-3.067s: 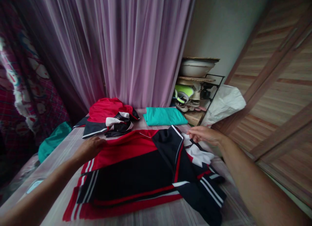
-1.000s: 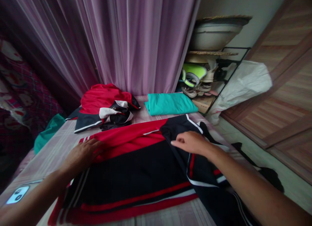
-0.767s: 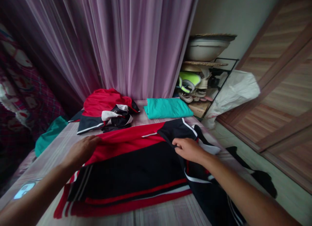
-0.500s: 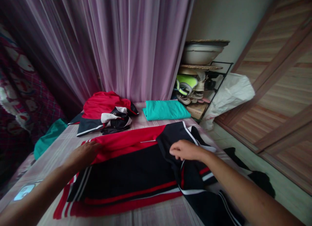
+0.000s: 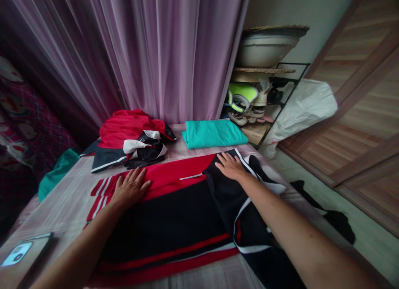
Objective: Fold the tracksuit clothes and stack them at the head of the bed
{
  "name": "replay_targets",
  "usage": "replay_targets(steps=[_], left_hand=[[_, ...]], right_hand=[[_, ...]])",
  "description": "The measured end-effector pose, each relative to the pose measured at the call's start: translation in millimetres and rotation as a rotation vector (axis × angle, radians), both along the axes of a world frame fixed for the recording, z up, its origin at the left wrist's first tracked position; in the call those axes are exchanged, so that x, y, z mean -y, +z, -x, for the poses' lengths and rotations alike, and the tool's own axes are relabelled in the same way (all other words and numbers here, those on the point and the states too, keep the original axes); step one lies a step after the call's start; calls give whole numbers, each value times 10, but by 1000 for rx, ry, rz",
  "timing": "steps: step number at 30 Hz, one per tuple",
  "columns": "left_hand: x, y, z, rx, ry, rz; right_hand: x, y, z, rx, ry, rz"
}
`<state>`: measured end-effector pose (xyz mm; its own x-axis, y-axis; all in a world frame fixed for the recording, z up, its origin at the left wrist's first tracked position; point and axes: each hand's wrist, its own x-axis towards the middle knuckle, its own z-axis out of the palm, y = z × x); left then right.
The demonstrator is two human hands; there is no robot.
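While a mauve curtain closes off the far side, the plaid-covered surface before you fills the near and middle scene. A phone lies at its near left; a teal cloth hangs at the left edge, beside patterned pink fabric. To the far right stand a rack with a pale basin on top, a white bag and wooden doors; dark cloth lies on the floor. On the surface, a rumpled red-and-navy bundle sits far left, and a folded turquoise cloth to its right.

The red-and-black garment lies spread across the near middle, beneath both your palms. Your left hand is open, fingers parted, pressed on the red part toward its far left. Your right hand is likewise open and flat, on the dark part beside the white-trimmed far right edge. Neither hand has its fingers closed on the fabric.
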<state>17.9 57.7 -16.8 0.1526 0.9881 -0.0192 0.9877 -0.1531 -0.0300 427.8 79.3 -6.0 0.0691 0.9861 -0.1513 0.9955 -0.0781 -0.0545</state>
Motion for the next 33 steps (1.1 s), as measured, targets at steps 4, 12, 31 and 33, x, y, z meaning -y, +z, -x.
replay_targets(steps=[4,12,31,33], left_hand=[[9,53,-40,-13,29,10],[111,146,-135,-5,30,-11],[-14,161,-73,97,52,34],[20,204,-150,139,37,-39]], right_hand=[[-37,181,286,-40,-39,-104],[16,-62,383,-72,153,-74],[1084,197,-1260,-990,-311,-284],[1313,36,-1306,-1127,-402,-325]])
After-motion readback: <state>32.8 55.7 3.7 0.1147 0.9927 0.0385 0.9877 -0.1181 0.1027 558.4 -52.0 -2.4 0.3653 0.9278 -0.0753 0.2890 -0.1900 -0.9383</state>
